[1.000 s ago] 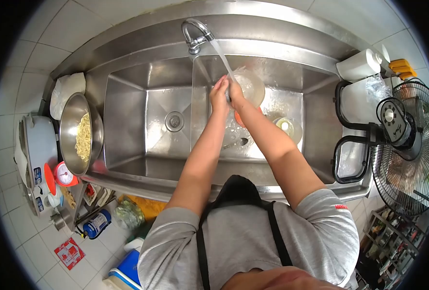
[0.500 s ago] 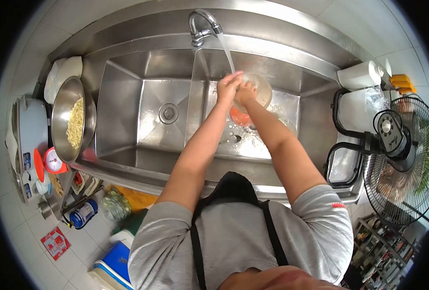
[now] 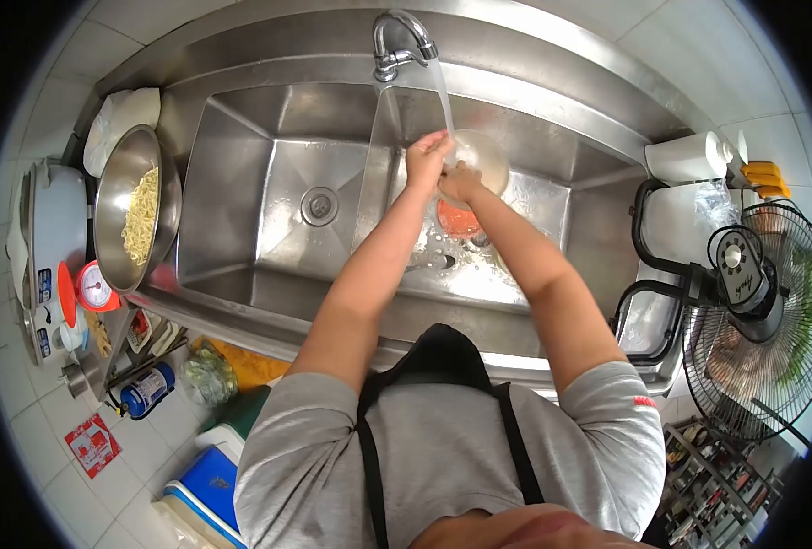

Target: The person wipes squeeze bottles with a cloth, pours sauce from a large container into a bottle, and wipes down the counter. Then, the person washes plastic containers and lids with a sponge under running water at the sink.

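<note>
A translucent bowl (image 3: pixel 490 163) is tilted under the running tap in the right basin. My left hand (image 3: pixel 427 158) is closed at the bowl's left edge, close to the falling water. Lower down, my right hand (image 3: pixel 460 182) has its fingers bent against the near side of the bowl; the fingertips are blurred and partly hidden. Below the hands, an orange-red round item (image 3: pixel 458 220) lies on the wet basin floor. A spoon-like utensil (image 3: pixel 441 263) rests nearer to me, partly behind my left forearm.
The chrome tap (image 3: pixel 402 41) stands behind the basins. Left of the sink, a metal bowl (image 3: pixel 113 215) holds noodles (image 3: pixel 140 220), near a red kitchen scale (image 3: pixel 95 285). A black fan (image 3: pixel 745 274) and a paper roll (image 3: pixel 685 157) are at the right.
My right hand has drawn slightly down and left along the bowl, its fingers more bent. My left hand stays near the stream. The whole view has shifted slightly.
</note>
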